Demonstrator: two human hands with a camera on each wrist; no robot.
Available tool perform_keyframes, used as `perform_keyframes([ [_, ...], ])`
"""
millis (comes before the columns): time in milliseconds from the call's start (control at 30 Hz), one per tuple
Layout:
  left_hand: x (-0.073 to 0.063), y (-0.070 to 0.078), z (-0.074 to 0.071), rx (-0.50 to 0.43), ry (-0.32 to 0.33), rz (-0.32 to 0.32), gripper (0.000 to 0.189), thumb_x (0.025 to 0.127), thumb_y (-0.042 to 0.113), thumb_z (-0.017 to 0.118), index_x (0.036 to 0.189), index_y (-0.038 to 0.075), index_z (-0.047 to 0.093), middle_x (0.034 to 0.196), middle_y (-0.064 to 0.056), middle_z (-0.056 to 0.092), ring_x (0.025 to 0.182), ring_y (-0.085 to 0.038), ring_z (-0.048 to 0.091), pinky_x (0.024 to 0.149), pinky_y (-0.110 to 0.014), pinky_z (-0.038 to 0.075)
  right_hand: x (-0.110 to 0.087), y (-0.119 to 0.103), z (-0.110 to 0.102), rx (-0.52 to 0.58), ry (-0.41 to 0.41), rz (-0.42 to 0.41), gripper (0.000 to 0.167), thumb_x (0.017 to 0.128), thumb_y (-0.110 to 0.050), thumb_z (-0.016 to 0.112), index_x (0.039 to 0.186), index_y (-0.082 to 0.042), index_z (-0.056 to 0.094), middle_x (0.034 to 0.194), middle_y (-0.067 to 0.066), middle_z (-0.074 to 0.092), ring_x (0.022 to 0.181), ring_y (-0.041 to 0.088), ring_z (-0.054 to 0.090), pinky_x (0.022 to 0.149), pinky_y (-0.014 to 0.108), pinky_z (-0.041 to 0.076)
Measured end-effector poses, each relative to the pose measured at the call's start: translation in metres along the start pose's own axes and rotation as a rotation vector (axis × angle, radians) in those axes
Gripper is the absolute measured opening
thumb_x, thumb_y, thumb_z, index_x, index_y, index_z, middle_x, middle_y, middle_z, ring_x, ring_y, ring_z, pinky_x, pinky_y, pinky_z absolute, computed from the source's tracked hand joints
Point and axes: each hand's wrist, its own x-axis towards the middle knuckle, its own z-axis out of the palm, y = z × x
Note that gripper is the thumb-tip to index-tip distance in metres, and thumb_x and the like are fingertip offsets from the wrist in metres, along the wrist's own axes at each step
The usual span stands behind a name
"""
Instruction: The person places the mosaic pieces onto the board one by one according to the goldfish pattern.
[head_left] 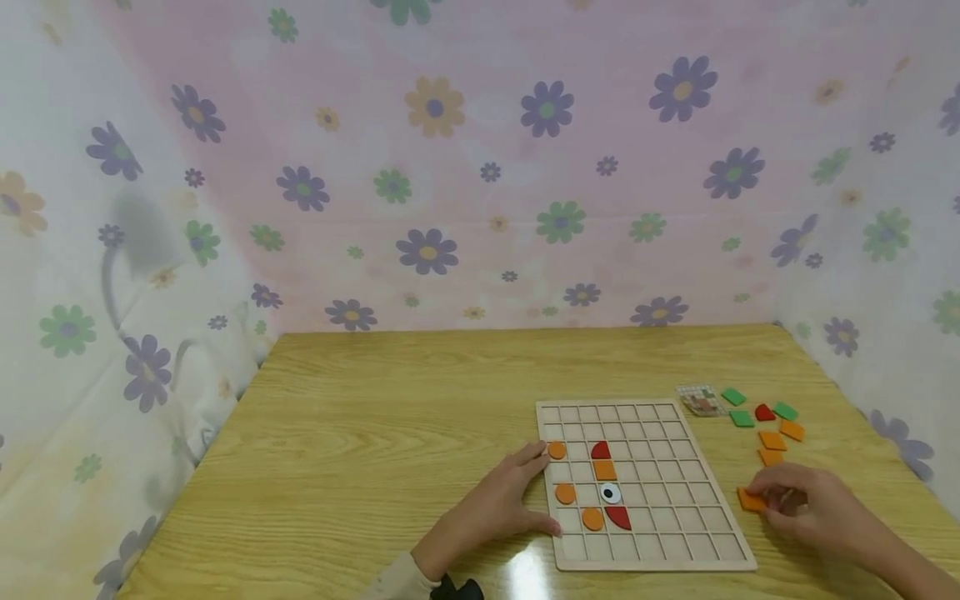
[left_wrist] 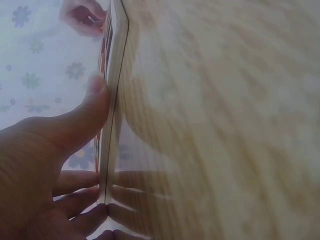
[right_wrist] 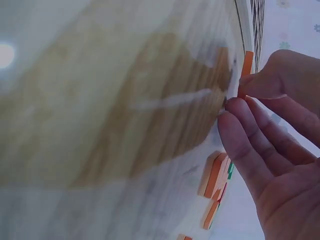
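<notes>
A wooden grid board [head_left: 660, 475] lies on the table with orange discs [head_left: 565, 494], two red quarter-circle pieces [head_left: 618, 517], an orange square [head_left: 604, 470] and an eye piece [head_left: 611, 493] in its left part. My left hand [head_left: 504, 497] rests against the board's left edge, thumb and fingers spread; in the left wrist view, the thumb [left_wrist: 95, 97] touches the rim. To the right of the board, my right hand [head_left: 817, 504] pinches an orange square tile [head_left: 751, 499] between thumb and fingertips. The right wrist view shows that tile [right_wrist: 247, 65] standing out past the thumb.
Beyond my right hand lie loose orange tiles [head_left: 772, 440], green tiles [head_left: 742, 418] and a red quarter-circle piece [head_left: 764, 412]. A small patterned card [head_left: 701, 400] sits by the board's far right corner. Flowered cloth [head_left: 487, 167] stands behind and beside the table [head_left: 360, 450].
</notes>
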Motion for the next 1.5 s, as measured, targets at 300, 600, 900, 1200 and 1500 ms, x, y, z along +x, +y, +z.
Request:
perform_keyframes([
  [300, 0.001, 0.004, 0.000, -0.002, -0.003, 0.004, 0.093, 0.072, 0.053, 0.074, 0.146, 0.009, 0.038, 0.154, -0.002, 0.025, 0.141, -0.024, 0.023, 0.108, -0.040, 0.032, 0.012, -0.009, 0.006, 0.045, 0.008, -0.023, 0.047, 0.063, 0.022, 0.071, 0.099, -0.008, 0.070, 0.097, -0.008, 0.062, 0.073, 0.003, 0.059, 0.054, 0.016, 0.050],
  [600, -0.001, 0.001, -0.003, -0.006, 0.006, -0.033, 0.095, 0.071, 0.054, 0.074, 0.146, 0.009, 0.038, 0.155, 0.000, 0.024, 0.141, -0.023, 0.022, 0.108, -0.042, 0.032, 0.039, -0.032, 0.026, 0.094, -0.043, -0.077, 0.041, 0.069, 0.020, 0.069, 0.099, -0.007, 0.069, 0.097, 0.001, 0.062, 0.074, 0.007, 0.059, 0.054, 0.019, 0.052],
  [900, -0.001, 0.000, -0.002, -0.006, 0.003, -0.008, 0.094, 0.072, 0.052, 0.075, 0.146, 0.008, 0.037, 0.155, -0.002, 0.024, 0.141, -0.024, 0.021, 0.108, -0.045, 0.031, 0.050, -0.055, 0.042, 0.169, -0.101, -0.132, 0.039, 0.072, 0.020, 0.067, 0.100, -0.007, 0.069, 0.095, 0.005, 0.062, 0.068, 0.006, 0.058, 0.051, 0.020, 0.051],
  [1200, 0.000, 0.002, -0.001, -0.006, -0.002, -0.005, 0.094, 0.072, 0.051, 0.075, 0.145, 0.007, 0.038, 0.154, -0.003, 0.025, 0.141, -0.025, 0.023, 0.108, -0.043, 0.032, 0.059, -0.068, 0.062, 0.172, -0.168, -0.120, 0.035, 0.073, 0.014, 0.068, 0.096, -0.012, 0.069, 0.092, 0.001, 0.061, 0.063, 0.003, 0.054, 0.048, 0.018, 0.048],
  [1500, 0.000, 0.004, -0.004, -0.011, -0.011, -0.006, 0.093, 0.072, 0.050, 0.075, 0.146, 0.007, 0.037, 0.155, -0.003, 0.024, 0.141, -0.024, 0.022, 0.108, -0.040, 0.032, 0.068, -0.078, 0.077, 0.089, -0.236, 0.022, 0.031, 0.074, 0.007, 0.070, 0.092, -0.019, 0.070, 0.091, -0.008, 0.059, 0.067, 0.002, 0.051, 0.052, 0.019, 0.046],
])
